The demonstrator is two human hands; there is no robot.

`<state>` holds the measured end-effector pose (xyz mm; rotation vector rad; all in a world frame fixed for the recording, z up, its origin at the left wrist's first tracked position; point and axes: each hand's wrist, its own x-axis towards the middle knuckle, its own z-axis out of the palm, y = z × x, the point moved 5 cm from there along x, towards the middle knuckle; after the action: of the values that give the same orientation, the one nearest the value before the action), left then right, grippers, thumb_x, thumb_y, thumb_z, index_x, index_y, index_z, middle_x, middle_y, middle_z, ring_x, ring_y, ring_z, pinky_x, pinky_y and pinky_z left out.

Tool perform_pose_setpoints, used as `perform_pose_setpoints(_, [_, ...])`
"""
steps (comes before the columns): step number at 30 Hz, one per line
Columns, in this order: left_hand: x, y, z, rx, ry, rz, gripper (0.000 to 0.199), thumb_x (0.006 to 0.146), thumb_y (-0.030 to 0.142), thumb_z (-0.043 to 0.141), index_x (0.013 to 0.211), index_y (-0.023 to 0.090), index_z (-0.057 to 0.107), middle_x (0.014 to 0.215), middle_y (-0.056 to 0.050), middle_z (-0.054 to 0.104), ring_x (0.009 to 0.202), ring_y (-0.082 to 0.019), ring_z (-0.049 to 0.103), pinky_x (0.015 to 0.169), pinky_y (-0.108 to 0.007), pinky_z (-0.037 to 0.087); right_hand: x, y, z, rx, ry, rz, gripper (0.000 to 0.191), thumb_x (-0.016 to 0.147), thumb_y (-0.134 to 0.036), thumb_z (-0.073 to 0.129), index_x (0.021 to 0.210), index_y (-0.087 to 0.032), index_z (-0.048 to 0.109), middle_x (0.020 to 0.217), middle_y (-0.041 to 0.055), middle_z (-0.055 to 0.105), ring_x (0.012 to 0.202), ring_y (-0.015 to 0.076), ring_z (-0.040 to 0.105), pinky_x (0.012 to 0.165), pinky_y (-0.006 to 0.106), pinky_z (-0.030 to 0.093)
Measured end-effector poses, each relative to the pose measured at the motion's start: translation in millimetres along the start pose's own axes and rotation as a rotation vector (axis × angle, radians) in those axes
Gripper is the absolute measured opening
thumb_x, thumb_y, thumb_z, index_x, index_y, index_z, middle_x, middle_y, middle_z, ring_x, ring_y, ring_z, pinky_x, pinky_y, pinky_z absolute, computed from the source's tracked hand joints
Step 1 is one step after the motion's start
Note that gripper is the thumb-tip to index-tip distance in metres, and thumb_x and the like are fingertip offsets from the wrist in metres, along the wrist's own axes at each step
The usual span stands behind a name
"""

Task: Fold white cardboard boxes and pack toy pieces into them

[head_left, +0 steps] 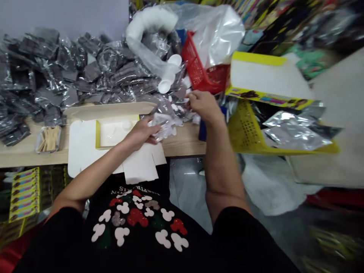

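Note:
My left hand is closed around a crumpled bunch of clear plastic bags, at the right end of an open white carton. The carton has yellow inner edges, and a small white item, hard to make out, lies inside. My right hand pinches at the front of a red plastic basket. Something small and whitish shows at its fingertips, too blurred to name. Between my hands, small white pieces lie among clear wrapping. A long plastic sleeve of white round cups curves behind them.
Dark grey packets in clear film are heaped along the back of the wooden table. A clear tray of wooden sticks sits at left. On the right are a yellow basket with silver pouches and an open yellow-edged box.

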<state>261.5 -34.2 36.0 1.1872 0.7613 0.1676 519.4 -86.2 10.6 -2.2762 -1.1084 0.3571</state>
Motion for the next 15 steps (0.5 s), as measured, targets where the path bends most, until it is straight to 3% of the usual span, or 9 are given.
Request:
perform_pose_setpoints(3, [-37.8,-1.9,-38.0,0.161,-0.033,0.125,0.031,0.093,0.033,0.077,0.115,0.017,0.062,0.094,-0.008,0.073,0.071,-0.018,0.073,0.057,-0.027,0.059,12.5,31.8,7.0,-0.270,0.004,0.307,0.041,0.087,-0.030,0.074,0.118,-0.004,0.073,0.129,0.0334,0.070,0.131,0.0461,0.065,0.112,0.055,0.049])
perform_pose_setpoints(5, [-58.3,2.1,-71.0,0.220,0.049,0.259,0.035,0.087,0.039,0.082,0.105,0.017,0.063,0.099,-0.007,0.073,0.071,-0.016,0.070,0.058,-0.026,0.060,18.0,42.3,15.7,-0.271,-0.047,0.393,0.046,0.082,-0.025,0.076,0.124,-0.005,0.072,0.138,0.0321,0.068,0.137,0.0461,0.061,0.116,0.055,0.047])
perform_pose_setpoints(8, [-81.3,6.3,-121.9,0.242,0.257,0.369,0.041,0.078,0.045,0.087,0.098,0.016,0.065,0.094,-0.004,0.074,0.068,-0.013,0.066,0.058,-0.024,0.059,23.0,47.4,13.8,-0.144,0.020,0.376,0.040,0.081,-0.020,0.071,0.120,-0.011,0.072,0.125,0.0207,0.076,0.122,0.0360,0.069,0.107,0.045,0.054])
perform_pose_setpoints(11, [-96.9,4.7,-169.1,0.187,0.567,0.409,0.046,0.067,0.041,0.092,0.095,0.016,0.066,0.076,0.002,0.073,0.057,-0.011,0.061,0.054,-0.022,0.053,23.9,52.6,-4.8,-0.019,0.152,0.313,0.034,0.084,-0.021,0.064,0.116,-0.014,0.071,0.112,0.0121,0.077,0.105,0.0282,0.070,0.097,0.038,0.057])
perform_pose_setpoints(13, [-102.0,-0.4,-191.3,0.126,0.748,0.419,0.050,0.056,0.037,0.094,0.092,0.017,0.065,0.067,0.005,0.071,0.050,-0.010,0.056,0.051,-0.022,0.048,24.1,54.0,-20.6,0.020,0.249,0.250,0.031,0.089,-0.026,0.060,0.117,-0.016,0.069,0.110,0.0092,0.075,0.104,0.0271,0.067,0.097,0.039,0.056])
perform_pose_setpoints(15, [-100.5,-8.3,-201.6,0.067,0.816,0.393,0.052,0.049,0.036,0.092,0.089,0.018,0.064,0.063,0.007,0.070,0.048,-0.010,0.056,0.052,-0.022,0.048,24.7,49.5,-34.5,0.024,0.322,0.152,0.031,0.095,-0.030,0.054,0.120,-0.017,0.066,0.112,0.0093,0.073,0.107,0.0282,0.065,0.101,0.042,0.054])
